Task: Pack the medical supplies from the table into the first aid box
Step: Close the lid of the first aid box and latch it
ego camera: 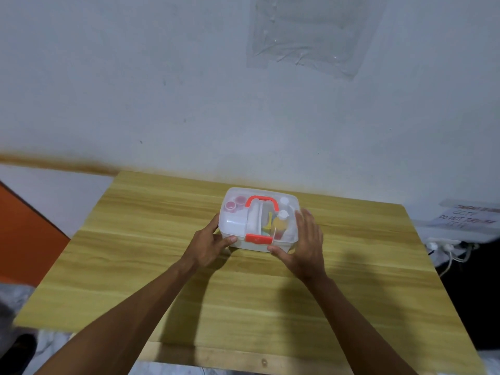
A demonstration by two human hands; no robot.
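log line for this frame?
stage: lid on, supplies inside | left hand: holds first aid box near-left corner | right hand: holds near-right corner | box rests on table

There was one first aid box, one table and two hands — plus two pink-lidded jars and two white-capped bottles.

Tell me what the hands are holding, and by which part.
Both hands hold the first aid box: the left hand at its front left corner, the right hand at its right end.
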